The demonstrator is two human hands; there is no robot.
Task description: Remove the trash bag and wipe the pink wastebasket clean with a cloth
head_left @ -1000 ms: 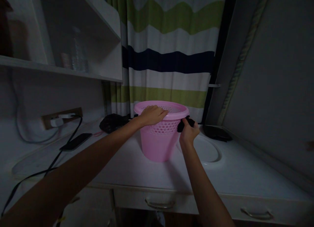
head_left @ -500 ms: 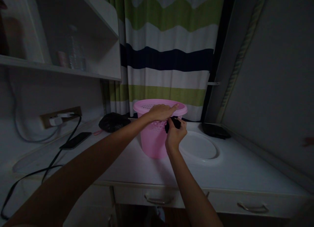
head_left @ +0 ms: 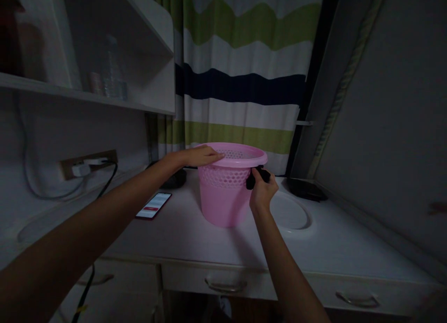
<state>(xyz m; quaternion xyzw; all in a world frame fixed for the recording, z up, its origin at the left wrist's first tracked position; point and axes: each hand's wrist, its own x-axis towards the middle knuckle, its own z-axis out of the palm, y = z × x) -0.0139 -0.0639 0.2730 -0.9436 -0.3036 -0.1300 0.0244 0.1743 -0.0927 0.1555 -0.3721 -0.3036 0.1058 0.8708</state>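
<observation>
A pink plastic basket [head_left: 223, 202] with a perforated band below its rim stands upright on the white countertop. My left hand [head_left: 204, 156] lies over the left side of the rim, its fingers stretched out flat. Against the basket's right side, just under the rim, my right hand [head_left: 264, 188] pinches a soft black cloth [head_left: 252, 179]. My fingers hide part of the cloth.
A lit phone [head_left: 154, 205] lies left of the basket, with a black bag [head_left: 179, 178] behind it. To the right are a round white basin [head_left: 288, 211] and a flat black object [head_left: 305, 189]. Plugged-in chargers [head_left: 81, 169] hang from the wall socket.
My left hand has slid left along the rim, and my right hand has moved right with the cloth. The shifted left arm uncovers the lit phone and covers the darker one.
</observation>
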